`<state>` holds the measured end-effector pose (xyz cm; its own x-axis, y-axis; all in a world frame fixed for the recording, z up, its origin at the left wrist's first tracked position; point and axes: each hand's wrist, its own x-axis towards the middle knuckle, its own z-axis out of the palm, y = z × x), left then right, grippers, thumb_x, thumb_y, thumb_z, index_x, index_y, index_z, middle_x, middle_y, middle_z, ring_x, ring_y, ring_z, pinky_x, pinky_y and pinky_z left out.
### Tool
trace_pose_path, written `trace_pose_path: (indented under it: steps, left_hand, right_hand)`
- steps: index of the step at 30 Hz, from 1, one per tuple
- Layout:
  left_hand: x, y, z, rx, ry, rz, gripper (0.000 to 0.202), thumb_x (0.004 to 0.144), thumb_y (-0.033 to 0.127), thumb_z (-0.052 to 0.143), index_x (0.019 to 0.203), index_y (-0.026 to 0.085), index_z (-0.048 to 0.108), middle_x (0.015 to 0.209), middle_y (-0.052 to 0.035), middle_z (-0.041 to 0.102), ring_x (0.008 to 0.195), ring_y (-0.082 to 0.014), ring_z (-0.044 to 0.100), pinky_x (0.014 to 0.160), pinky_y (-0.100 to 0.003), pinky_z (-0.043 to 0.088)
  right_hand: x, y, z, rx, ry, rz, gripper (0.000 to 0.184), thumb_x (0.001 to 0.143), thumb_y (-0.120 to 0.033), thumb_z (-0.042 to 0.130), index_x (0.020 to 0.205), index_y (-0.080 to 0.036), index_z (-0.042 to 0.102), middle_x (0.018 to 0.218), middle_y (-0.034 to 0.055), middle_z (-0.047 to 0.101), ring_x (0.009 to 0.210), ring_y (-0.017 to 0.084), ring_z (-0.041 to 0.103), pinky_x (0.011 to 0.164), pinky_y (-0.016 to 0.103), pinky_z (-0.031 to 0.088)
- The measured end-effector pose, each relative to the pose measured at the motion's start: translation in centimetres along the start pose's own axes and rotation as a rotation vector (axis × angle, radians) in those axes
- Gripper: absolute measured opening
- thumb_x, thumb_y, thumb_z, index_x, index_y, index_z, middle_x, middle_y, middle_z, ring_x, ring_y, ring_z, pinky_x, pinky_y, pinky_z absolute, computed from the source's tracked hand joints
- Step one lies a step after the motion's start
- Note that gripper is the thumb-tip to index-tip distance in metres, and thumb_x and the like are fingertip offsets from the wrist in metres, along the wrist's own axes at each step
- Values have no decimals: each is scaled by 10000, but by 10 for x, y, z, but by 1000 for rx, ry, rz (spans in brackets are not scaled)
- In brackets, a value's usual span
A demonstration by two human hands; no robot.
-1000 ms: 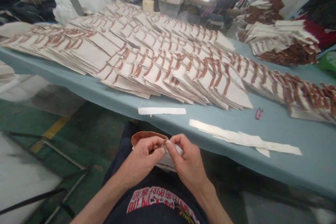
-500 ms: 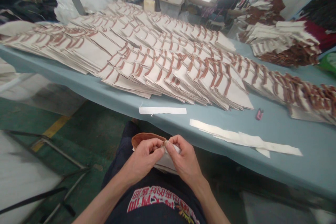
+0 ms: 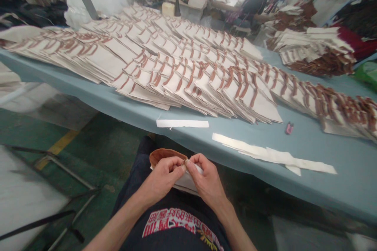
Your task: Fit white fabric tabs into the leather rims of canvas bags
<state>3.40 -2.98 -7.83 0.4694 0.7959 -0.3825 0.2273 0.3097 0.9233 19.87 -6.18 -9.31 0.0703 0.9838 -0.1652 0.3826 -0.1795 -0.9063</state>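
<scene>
Over my lap, just off the table's front edge, lies a white fabric piece with a brown band [image 3: 165, 153]. My left hand [image 3: 168, 173] pinches the brown edge between thumb and forefinger. Close against it, my right hand [image 3: 206, 172] pinches the same edge, so the two thumb tips nearly meet. The white part of the piece [image 3: 186, 185] shows between and below my hands; my fingers hide the rest. On the table ahead lie a white strip [image 3: 182, 123] and several overlapping cream strips [image 3: 273, 155].
Overlapping rows of white, brown-edged fabric pieces [image 3: 176, 78] cover much of the blue table [image 3: 123, 111]. A small pink tool [image 3: 289, 128] lies at right. Stacked brown and white pieces [image 3: 318, 53] stand at the back right. A metal-framed stand [image 3: 85, 180] is at my left.
My hands keep their pinch on the brown edge in nearly the same place. The view has shifted very slightly.
</scene>
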Motion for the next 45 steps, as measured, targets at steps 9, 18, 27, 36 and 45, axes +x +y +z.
trace_pose_path:
  steps: [9,18,27,36,45]
  left_hand:
    - [0,-1,1,19,-9,4,341,882,478,531,797,151,577,730,13,495,680,-153,434,625,-276,331]
    - [-3,9,2,64,-1,49,283,906,395,524,837,134,608,714,31,466,665,-138,397,601,-263,320]
    - [-9,21,-3,147,7,82,171,883,271,529,836,140,627,739,27,515,694,-138,452,622,-253,351]
    - [-7,27,-9,58,-22,63,193,878,288,555,863,131,666,784,-6,615,724,-152,529,657,-252,408]
    - [-10,27,-11,11,-41,79,189,876,296,578,864,134,673,796,-12,629,729,-153,531,662,-253,412]
  right_hand:
    - [0,3,0,13,-13,39,350,937,-520,573,801,-200,613,733,10,667,682,186,612,636,279,426]
    - [-1,-5,-3,17,7,0,335,947,-503,570,807,-202,611,724,5,670,662,176,613,625,272,428]
    - [-4,-22,-9,8,42,-76,305,954,-461,580,801,-198,607,695,-2,665,614,156,614,576,247,422]
    - [-5,-29,-13,4,13,-121,257,970,-409,557,834,-196,603,693,-10,642,596,140,596,561,235,417]
    - [-5,-33,-12,28,11,-99,217,957,-383,571,846,-199,603,692,-15,636,597,140,581,568,239,418]
